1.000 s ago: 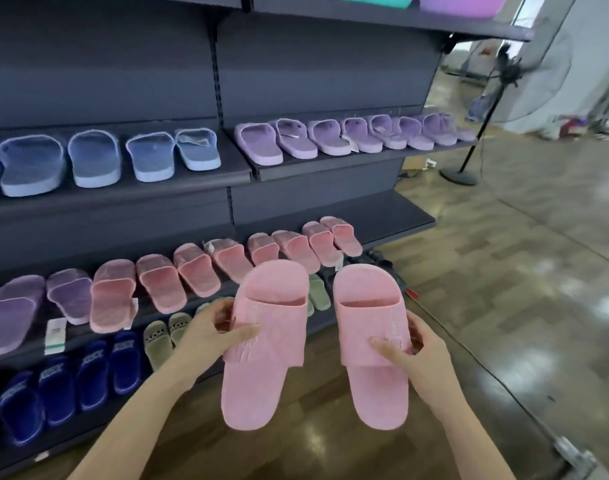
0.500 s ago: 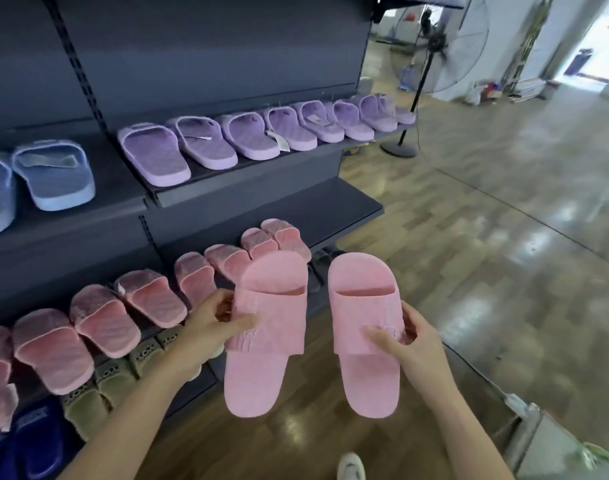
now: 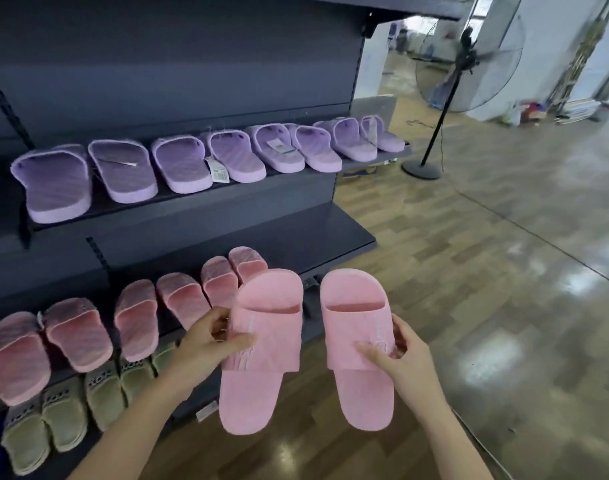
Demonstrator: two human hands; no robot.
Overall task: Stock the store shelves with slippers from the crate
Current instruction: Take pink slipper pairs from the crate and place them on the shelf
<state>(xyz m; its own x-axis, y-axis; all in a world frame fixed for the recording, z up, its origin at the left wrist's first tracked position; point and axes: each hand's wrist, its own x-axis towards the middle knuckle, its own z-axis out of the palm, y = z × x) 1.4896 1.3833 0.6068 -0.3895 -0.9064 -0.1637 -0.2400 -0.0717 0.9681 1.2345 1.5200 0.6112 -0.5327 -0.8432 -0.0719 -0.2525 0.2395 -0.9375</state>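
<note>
Matt pink slippers [image 3: 261,344], matt dark shelf [image 3: 331,233], glossy wood-look floor [image 3: 486,271].

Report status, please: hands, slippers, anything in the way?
Left hand grips left pink slipper, right hand grips right pink slipper. Both in the air before the shelf, not yet placed. Shelf bare beyond pink row; nothing blocks.
</note>
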